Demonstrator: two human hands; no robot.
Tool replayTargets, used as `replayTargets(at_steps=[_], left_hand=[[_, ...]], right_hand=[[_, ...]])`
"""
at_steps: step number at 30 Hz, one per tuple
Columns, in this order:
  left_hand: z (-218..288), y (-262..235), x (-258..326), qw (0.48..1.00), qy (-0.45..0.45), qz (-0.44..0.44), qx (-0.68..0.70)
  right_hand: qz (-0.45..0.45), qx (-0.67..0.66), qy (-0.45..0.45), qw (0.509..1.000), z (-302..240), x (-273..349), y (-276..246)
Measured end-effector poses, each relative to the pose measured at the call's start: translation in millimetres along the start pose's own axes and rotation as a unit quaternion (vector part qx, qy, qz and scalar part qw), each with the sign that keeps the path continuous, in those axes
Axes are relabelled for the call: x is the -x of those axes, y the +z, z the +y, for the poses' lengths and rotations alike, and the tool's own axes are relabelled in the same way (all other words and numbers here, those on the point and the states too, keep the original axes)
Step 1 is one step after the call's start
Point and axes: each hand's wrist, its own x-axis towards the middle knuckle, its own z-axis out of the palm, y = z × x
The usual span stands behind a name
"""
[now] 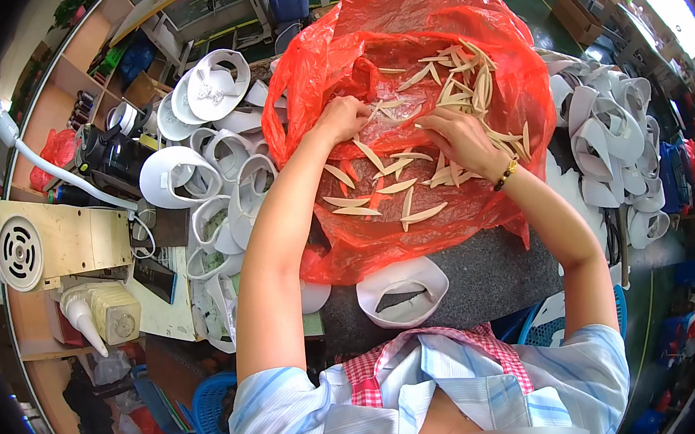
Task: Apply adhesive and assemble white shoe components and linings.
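Note:
A red plastic bag lies spread on the table before me, with several cream crescent-shaped strips scattered in it and a denser heap at its right. Reaching into its middle, my left hand has its fingers curled together beside pale strips; what it grips, if anything, is hidden. My right hand, wearing a beaded bracelet, hovers over the strips with thumb and fingers pinched; I cannot make out what is between them. Close to my body, a white sun visor rests on the dark tabletop.
More white visors crowd the table's left side, and others are stacked at the right. A wooden box machine and a nozzle bottle stand far left. Blue baskets sit below the table's edge.

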Motion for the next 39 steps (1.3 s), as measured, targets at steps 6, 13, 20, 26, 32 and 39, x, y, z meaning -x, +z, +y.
replayTargets(at_steps=[6,13,20,26,32,39], left_hand=[[26,2,-6,0.997,-0.044,0.006,-0.064],[25,0,1,0.992,-0.094,0.015,-0.081],[110,29,-8,0.972,0.215,0.077,-0.052],[120,61,-37,0.991,-0.044,0.100,0.081],[110,80,-59,0.989,-0.075,0.051,0.119],[108,52,-47,0.994,-0.059,0.044,0.083]], right_hand=[[-0.102,0.089,0.133,0.982,25,1,-5],[-0.252,0.221,0.230,0.914,44,7,-33],[-0.318,0.196,0.281,0.884,20,52,-69],[-0.118,0.216,0.301,0.921,33,31,-78],[0.050,0.231,0.356,0.904,101,32,-78],[0.040,0.212,0.377,0.900,98,67,-139]])
